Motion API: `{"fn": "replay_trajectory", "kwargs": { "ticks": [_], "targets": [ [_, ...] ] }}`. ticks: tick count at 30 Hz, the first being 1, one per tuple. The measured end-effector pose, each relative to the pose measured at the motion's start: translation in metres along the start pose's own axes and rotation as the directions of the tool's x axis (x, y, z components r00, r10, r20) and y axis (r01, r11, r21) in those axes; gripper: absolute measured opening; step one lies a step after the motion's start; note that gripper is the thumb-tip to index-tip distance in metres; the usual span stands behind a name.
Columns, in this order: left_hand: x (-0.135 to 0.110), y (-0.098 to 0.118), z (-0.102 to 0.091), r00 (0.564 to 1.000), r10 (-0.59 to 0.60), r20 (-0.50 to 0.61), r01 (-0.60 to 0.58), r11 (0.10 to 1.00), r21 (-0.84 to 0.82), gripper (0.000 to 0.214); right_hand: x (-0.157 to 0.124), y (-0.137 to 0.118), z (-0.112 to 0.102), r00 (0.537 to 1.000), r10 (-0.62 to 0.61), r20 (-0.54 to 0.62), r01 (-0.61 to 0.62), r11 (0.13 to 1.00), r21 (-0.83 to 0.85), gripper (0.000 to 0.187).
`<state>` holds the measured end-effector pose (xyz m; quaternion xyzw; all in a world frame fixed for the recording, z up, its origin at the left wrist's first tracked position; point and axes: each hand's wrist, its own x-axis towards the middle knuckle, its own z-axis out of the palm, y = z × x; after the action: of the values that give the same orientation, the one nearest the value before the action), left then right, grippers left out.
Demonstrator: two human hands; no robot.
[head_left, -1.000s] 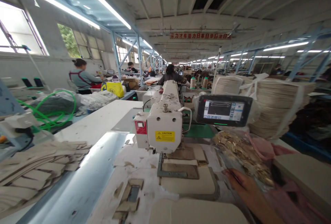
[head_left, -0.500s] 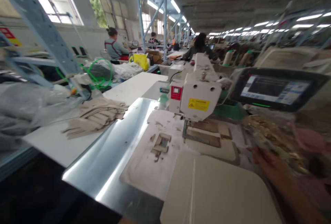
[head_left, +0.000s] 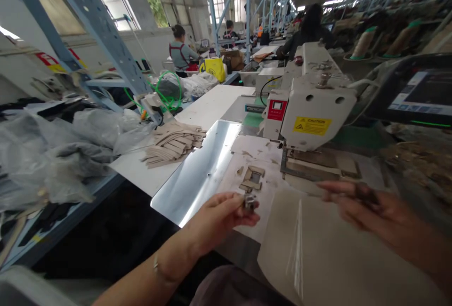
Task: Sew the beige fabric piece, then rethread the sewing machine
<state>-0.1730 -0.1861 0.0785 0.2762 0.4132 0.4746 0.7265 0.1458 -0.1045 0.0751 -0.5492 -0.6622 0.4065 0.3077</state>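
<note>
The left hand (head_left: 221, 214) pinched a small metal fitting (head_left: 250, 201) above the tabletop (head_left: 215, 103). The right hand (head_left: 370, 207), near the sewing machine (head_left: 318, 108), was blurred; grip state indeterminate

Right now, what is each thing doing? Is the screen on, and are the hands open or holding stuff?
left hand: fingertips pinched on a small metal piece.
right hand: blurred above the beige sheet; open or shut unclear.
screen: lit.
beige strips: loose fanned pile on the white table.
green hose: coiled.
</note>
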Motion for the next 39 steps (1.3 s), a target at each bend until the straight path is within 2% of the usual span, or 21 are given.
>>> {"fn": "replay_trajectory", "kwargs": {
  "ticks": [2, 3, 5, 7, 11, 15, 22, 32, 34, 36, 37, 39],
  "targets": [
    [0.041, 0.006, 0.027, 1.000, 0.011, 0.021, -0.011, 0.999, -0.034, 0.042, 0.007, -0.030, 0.033, 0.988, -0.039, 0.150, 0.015, 0.987, 0.160, 0.061],
    [0.058, 0.006, 0.039, 0.999, 0.007, 0.031, -0.005, 0.999, -0.047, 0.041, 0.012, -0.037, 0.044, 0.981, -0.054, 0.184, 0.013, 0.976, 0.216, 0.062],
    [0.084, 0.004, 0.055, 0.999, -0.008, 0.047, 0.011, 0.998, -0.061, 0.041, 0.019, -0.040, 0.055, 0.977, -0.039, 0.212, -0.020, 0.963, 0.268, 0.065],
    [0.099, 0.002, 0.063, 0.998, -0.024, 0.061, 0.027, 0.998, -0.055, 0.043, 0.024, -0.033, 0.054, 0.981, 0.008, 0.194, -0.066, 0.953, 0.296, 0.067],
    [0.108, -0.001, 0.067, 0.991, -0.087, 0.099, 0.088, 0.996, 0.001, 0.042, 0.026, -0.023, 0.046, 0.987, 0.109, 0.118, -0.145, 0.916, 0.375, 0.067],
    [0.118, -0.008, 0.064, 0.990, -0.105, 0.090, 0.100, 0.993, 0.055, 0.043, 0.026, -0.024, 0.048, 0.976, 0.174, 0.132, -0.217, 0.856, 0.470, 0.064],
    [0.132, -0.018, 0.057, 0.989, -0.110, 0.101, 0.099, 0.989, 0.110, 0.045, 0.026, -0.019, 0.059, 0.970, 0.231, 0.077, -0.238, 0.828, 0.508, 0.056],
    [0.139, -0.010, 0.061, 0.977, -0.162, 0.137, 0.129, 0.966, 0.222, 0.053, 0.023, -0.024, 0.069, 0.944, 0.330, -0.010, -0.265, 0.776, 0.573, 0.046],
    [0.142, -0.011, 0.060, 0.972, -0.145, 0.187, 0.071, 0.932, 0.355, 0.050, 0.022, -0.024, 0.070, 0.936, 0.352, -0.021, -0.270, 0.753, 0.601, 0.039],
    [0.144, -0.010, 0.057, 0.963, -0.028, 0.268, -0.129, 0.826, 0.549, 0.041, 0.021, -0.024, 0.071, 0.923, 0.384, -0.029, -0.277, 0.713, 0.644, 0.032],
    [0.144, -0.009, 0.055, 0.942, 0.052, 0.331, -0.260, 0.737, 0.623, 0.035, 0.021, -0.024, 0.072, 0.912, 0.408, -0.035, -0.282, 0.688, 0.669, 0.030],
    [0.143, -0.004, 0.054, 0.853, 0.160, 0.496, -0.493, 0.559, 0.667, 0.024, 0.021, -0.024, 0.073, 0.884, 0.464, -0.051, -0.290, 0.632, 0.718, 0.029]
  ]
}}
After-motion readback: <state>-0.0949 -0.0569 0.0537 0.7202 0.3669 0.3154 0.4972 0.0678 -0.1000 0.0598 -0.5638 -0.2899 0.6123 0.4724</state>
